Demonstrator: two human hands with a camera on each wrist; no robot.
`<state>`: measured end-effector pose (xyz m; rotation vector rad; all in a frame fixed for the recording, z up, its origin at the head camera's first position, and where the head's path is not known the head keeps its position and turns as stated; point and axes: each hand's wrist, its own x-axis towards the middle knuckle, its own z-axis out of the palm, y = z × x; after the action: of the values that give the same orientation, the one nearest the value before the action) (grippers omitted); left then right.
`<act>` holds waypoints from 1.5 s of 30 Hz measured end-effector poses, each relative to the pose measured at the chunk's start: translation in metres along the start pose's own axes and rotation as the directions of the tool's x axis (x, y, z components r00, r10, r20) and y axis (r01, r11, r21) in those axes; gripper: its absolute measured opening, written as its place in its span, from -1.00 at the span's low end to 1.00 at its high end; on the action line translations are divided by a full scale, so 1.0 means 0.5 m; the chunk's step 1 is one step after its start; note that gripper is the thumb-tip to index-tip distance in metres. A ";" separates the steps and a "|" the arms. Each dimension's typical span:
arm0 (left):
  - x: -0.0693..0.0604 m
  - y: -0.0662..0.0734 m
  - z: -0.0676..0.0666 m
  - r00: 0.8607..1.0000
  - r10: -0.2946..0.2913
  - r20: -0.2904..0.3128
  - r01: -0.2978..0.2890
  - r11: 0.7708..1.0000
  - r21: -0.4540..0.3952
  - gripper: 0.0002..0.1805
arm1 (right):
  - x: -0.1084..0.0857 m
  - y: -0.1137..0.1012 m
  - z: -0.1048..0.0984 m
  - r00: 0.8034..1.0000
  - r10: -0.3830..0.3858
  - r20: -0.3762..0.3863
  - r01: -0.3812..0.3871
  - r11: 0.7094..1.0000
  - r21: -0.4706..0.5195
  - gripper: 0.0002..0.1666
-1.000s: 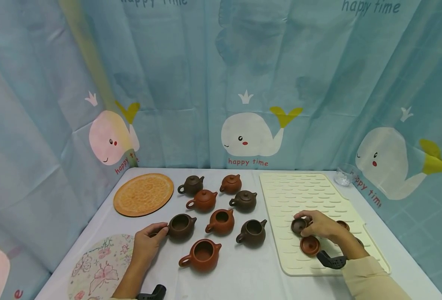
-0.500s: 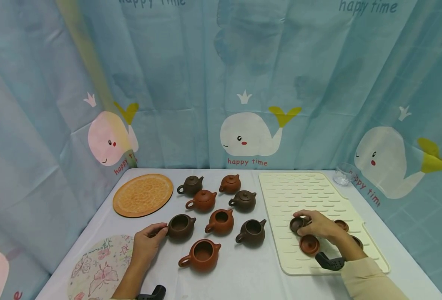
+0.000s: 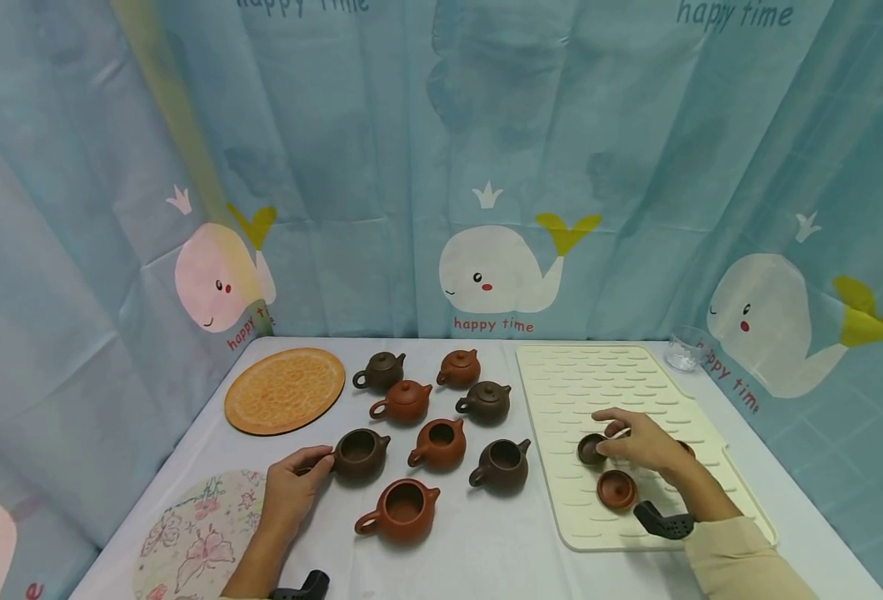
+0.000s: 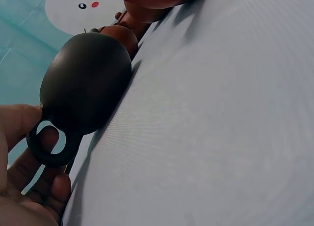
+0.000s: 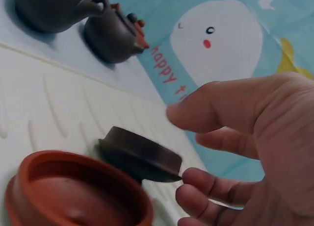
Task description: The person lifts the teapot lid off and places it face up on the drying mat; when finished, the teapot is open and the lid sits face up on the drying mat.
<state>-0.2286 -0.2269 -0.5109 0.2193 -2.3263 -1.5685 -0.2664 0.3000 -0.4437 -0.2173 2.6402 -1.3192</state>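
Observation:
On the left, my left hand [image 3: 295, 483] holds the handle [image 4: 54, 155] of a dark brown teapot [image 3: 360, 455] that stands without a lid on the white table. One finger shows through the handle's loop in the left wrist view. My right hand [image 3: 640, 442] is over the cream mat, fingers spread apart. A dark teapot lid [image 5: 140, 155] lies upside down on the mat, tilted, with a fingertip at its rim. Beside it lies a red-brown lid [image 3: 616, 490], hollow side up. Another red-brown lid [image 3: 685, 448] is partly hidden behind the right hand.
Lidless teapots nearby are two red-brown ones [image 3: 404, 510] and a dark one [image 3: 503, 465]. Several lidded teapots [image 3: 407, 402] stand behind. A round orange mat [image 3: 286, 392] and a flowered mat [image 3: 202, 533] lie left. A clear bowl [image 3: 685, 350] stands beyond the cream mat [image 3: 591, 375].
My right hand has loosened its hold on the dark lid, its fingers lifting and spreading. That lid stays on the mat. The left hand keeps its place at the teapot handle.

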 end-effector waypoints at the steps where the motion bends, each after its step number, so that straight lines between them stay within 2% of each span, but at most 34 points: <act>1: 0.001 0.002 -0.003 1.000 -0.001 -0.001 0.001 1.000 -0.001 -0.81 | 0.001 -0.002 -0.003 1.000 -0.009 -0.011 0.009 1.000 0.000 -0.29; 5: 0.006 0.017 -0.020 1.000 0.004 -0.031 -0.004 1.000 0.006 -0.78 | -0.002 -0.019 -0.016 0.997 -0.062 -0.049 0.062 0.998 -0.003 -0.31; 11: 0.014 0.053 -0.046 0.995 -0.060 -0.083 0.059 0.998 -0.010 -0.68 | -0.007 -0.045 -0.032 0.986 -0.133 -0.101 0.129 0.991 -0.041 -0.37; 13: 0.017 0.061 -0.048 0.994 -0.062 -0.092 0.059 0.998 -0.030 -0.67 | -0.008 -0.053 -0.036 0.982 -0.149 -0.116 0.144 0.988 -0.052 -0.38; 15: 0.019 0.071 -0.049 0.994 -0.033 -0.100 0.030 0.999 -0.031 -0.68 | -0.010 -0.061 -0.040 0.978 -0.167 -0.127 0.160 0.985 -0.061 -0.38; 18: 0.023 0.087 -0.048 0.992 0.044 -0.116 -0.050 0.997 -0.057 -0.72 | -0.010 -0.078 -0.044 0.969 -0.208 -0.135 0.198 0.977 -0.083 -0.41; 22: 0.024 0.118 -0.044 0.984 0.130 -0.124 -0.146 0.981 -0.125 -0.72 | -0.005 -0.098 -0.048 0.960 -0.243 -0.138 0.232 0.968 -0.092 -0.44; 26: 0.024 0.154 -0.035 0.981 0.168 -0.093 -0.182 0.967 -0.176 -0.70 | 0.001 -0.116 -0.047 0.957 -0.255 -0.138 0.250 0.967 -0.054 -0.45; 33: 0.032 0.213 -0.007 0.980 0.196 -0.016 -0.195 0.960 -0.199 -0.67 | 0.011 -0.148 -0.039 0.933 -0.334 -0.134 0.335 0.942 -0.010 -0.46; 37: 0.040 0.227 0.011 0.970 0.243 0.022 -0.232 0.947 -0.222 -0.67 | 0.021 -0.161 -0.031 0.929 -0.343 -0.139 0.350 0.936 0.031 -0.48; 41: 0.059 0.233 0.037 0.950 0.306 0.064 -0.279 0.922 -0.267 -0.65 | 0.034 -0.173 -0.024 0.921 -0.356 -0.159 0.369 0.928 0.060 -0.51; 43: 0.070 0.237 0.057 0.945 0.315 0.092 -0.280 0.920 -0.274 -0.63 | 0.044 -0.177 -0.019 0.916 -0.362 -0.173 0.379 0.923 0.073 -0.54; 45: 0.078 0.240 0.080 0.945 0.302 0.128 -0.255 0.922 -0.290 -0.62 | 0.055 -0.179 -0.013 0.911 -0.373 -0.178 0.392 0.915 0.091 -0.55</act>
<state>-0.2727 -0.1581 -0.4066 -0.3119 -2.1111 -1.7858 -0.2905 0.2463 -0.3708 -0.6709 2.7244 -1.6782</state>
